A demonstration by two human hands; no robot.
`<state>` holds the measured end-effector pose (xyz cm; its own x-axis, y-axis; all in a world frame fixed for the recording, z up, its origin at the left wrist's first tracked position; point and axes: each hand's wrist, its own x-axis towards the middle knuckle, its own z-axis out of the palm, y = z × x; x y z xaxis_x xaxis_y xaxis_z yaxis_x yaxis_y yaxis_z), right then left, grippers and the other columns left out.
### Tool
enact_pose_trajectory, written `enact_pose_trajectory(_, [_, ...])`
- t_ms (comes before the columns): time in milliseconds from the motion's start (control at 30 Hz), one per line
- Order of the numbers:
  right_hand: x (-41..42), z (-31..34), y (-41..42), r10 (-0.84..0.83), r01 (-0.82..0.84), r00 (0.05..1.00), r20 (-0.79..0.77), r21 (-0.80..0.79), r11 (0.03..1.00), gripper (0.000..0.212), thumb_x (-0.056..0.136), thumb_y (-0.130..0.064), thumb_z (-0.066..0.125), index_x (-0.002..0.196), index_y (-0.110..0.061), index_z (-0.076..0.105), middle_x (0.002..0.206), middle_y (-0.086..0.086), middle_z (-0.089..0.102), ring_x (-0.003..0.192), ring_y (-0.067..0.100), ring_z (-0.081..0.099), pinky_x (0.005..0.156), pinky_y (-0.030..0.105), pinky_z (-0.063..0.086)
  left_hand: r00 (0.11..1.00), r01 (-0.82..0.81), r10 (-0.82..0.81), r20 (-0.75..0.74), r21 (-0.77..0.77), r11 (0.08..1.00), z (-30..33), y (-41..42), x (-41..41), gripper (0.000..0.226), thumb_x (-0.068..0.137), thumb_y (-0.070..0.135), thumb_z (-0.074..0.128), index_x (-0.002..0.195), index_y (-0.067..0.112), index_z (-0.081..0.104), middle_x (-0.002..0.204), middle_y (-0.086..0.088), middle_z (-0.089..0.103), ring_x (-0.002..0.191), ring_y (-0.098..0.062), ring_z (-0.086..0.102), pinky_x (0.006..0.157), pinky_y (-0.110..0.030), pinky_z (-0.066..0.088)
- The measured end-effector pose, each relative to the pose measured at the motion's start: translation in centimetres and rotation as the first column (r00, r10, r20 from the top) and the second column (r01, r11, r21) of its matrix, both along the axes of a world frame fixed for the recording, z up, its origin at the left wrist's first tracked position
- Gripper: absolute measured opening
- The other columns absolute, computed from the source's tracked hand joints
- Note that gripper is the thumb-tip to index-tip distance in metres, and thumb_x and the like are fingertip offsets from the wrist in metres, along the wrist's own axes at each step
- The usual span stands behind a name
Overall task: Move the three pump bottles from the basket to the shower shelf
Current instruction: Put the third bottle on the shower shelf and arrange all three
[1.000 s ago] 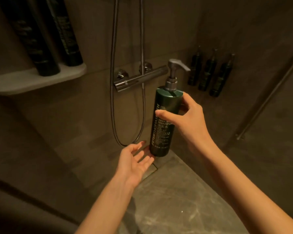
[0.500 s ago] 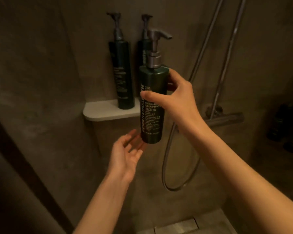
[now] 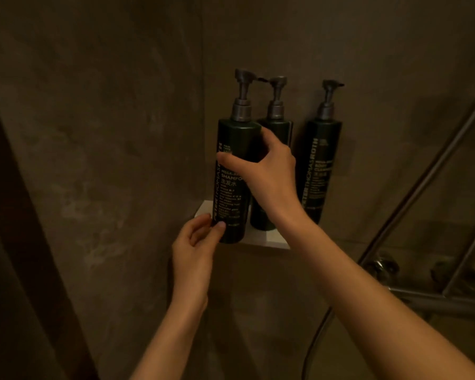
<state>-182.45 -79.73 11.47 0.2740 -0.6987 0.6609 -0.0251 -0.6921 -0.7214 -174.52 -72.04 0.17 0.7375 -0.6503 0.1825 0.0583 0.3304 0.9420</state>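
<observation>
A dark green shampoo pump bottle (image 3: pixel 232 185) is upright at the left front of the white shower shelf (image 3: pixel 274 238), its base at the shelf's edge. My right hand (image 3: pixel 269 171) grips its upper body. The thumb and fingertips of my left hand (image 3: pixel 196 242) touch its bottom edge. Two more dark pump bottles stand on the shelf: the middle bottle (image 3: pixel 277 127), half hidden behind my right hand, and the right bottle (image 3: pixel 320 168) by the wall.
Brown stone walls meet in the corner behind the shelf. A chrome shower rail (image 3: pixel 428 171) slants up at the right, with the mixer valve (image 3: pixel 384 266) and hose (image 3: pixel 313 344) below it. A dark vertical frame (image 3: pixel 25 242) runs down the left.
The view swung up from the floor to the shelf. My right hand carried the shampoo bottle up and left onto the shelf's left end; my left hand rose to touch its base.
</observation>
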Motion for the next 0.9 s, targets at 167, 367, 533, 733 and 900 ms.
enact_pose_trajectory(167, [1.1, -0.4, -0.3, -0.03, 0.031, 0.999, 0.036, -0.043, 0.999, 0.057, 0.068, -0.045, 0.076, 0.118, -0.03, 0.053, 0.108, -0.009, 0.062, 0.098, 0.005, 0.058, 0.083, 0.034, 0.056, 0.962, -0.135, 0.113, 0.249, 0.073, 0.988, -0.7, -1.0, -0.4, 0.059, 0.073, 0.022, 0.078, 0.126, 0.029, 0.052, 0.113, 0.012, 0.064, 0.096, 0.003, 0.063, 0.07, -0.009, 0.051])
enact_pose_trajectory(367, [1.8, -1.4, 0.9, -0.051, 0.058, 0.997, 0.053, -0.138, 0.989, 0.071, 0.073, -0.043, 0.075, 0.133, -0.023, 0.044, 0.12, -0.007, 0.061, 0.109, 0.005, 0.056, 0.091, 0.024, 0.049, 0.828, -0.341, 0.228, 0.512, 0.139, 0.93, -0.6, -1.0, -1.1, 0.06, 0.071, 0.041, 0.069, 0.128, 0.031, 0.051, 0.099, 0.021, 0.055, 0.108, -0.016, 0.059, 0.09, -0.039, 0.052])
enact_pose_trajectory(533, [1.8, -2.5, 1.1, -0.079, 0.079, 0.997, 0.008, -0.2, 0.977, 0.078, 0.077, -0.033, 0.073, 0.142, -0.018, 0.032, 0.134, -0.002, 0.051, 0.123, 0.01, 0.047, 0.1, 0.027, 0.042, 0.821, -0.313, 0.232, 0.521, 0.071, 0.947, -0.5, -1.1, -1.4, 0.058, 0.075, 0.036, 0.06, 0.131, 0.023, 0.052, 0.12, 0.004, 0.062, 0.115, -0.014, 0.056, 0.098, -0.043, 0.048])
enact_pose_trajectory(733, [2.0, -5.0, 1.1, -0.179, 0.14, 0.979, -0.096, -0.322, 0.936, 0.084, 0.082, -0.02, 0.068, 0.148, -0.016, 0.016, 0.151, 0.006, 0.029, 0.137, 0.019, 0.032, 0.105, 0.031, 0.033, 0.698, -0.455, 0.386, 0.603, -0.042, 0.89, -1.1, -2.1, -1.3, 0.053, 0.089, 0.012, 0.059, 0.139, 0.021, 0.044, 0.132, 0.003, 0.054, 0.122, -0.009, 0.052, 0.104, -0.038, 0.045])
enact_pose_trajectory(900, [3.0, -6.3, 0.5, -0.261, 0.188, 0.953, -0.157, -0.373, 0.909, 0.081, 0.087, -0.016, 0.061, 0.15, -0.013, 0.01, 0.156, 0.008, 0.02, 0.142, 0.022, 0.023, 0.107, 0.029, 0.024, 0.609, -0.492, 0.361, 0.706, -0.02, 0.87, -1.1, -3.2, -0.6, 0.055, 0.091, 0.01, 0.055, 0.142, 0.014, 0.038, 0.14, -0.003, 0.048, 0.125, -0.011, 0.048, 0.105, -0.037, 0.044])
